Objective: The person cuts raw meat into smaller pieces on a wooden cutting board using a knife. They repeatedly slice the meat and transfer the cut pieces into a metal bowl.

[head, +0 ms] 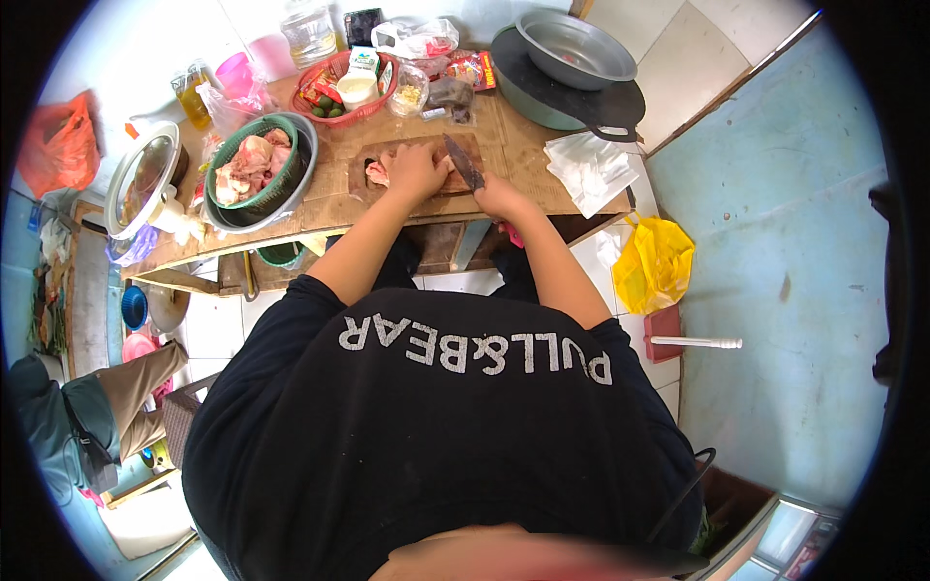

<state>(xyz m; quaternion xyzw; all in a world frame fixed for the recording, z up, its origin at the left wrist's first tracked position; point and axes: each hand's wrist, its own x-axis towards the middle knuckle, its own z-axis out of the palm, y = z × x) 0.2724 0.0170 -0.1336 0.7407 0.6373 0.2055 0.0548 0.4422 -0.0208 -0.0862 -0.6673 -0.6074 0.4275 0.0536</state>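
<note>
My left hand presses down on a piece of raw meat on a wooden cutting board. In my right hand is a kitchen knife, its dark blade pointing up and to the left over the board, beside the fingers of my left hand. A pink piece, seemingly the handle's end, shows below that hand. Left of the board, a green plastic basket holds several pieces of raw chicken and sits inside a grey basin.
A red basket with limes and packets stands behind the board. At the back right, a grey metal bowl rests on a black lid. White paper lies at the right edge. Another person is at far left.
</note>
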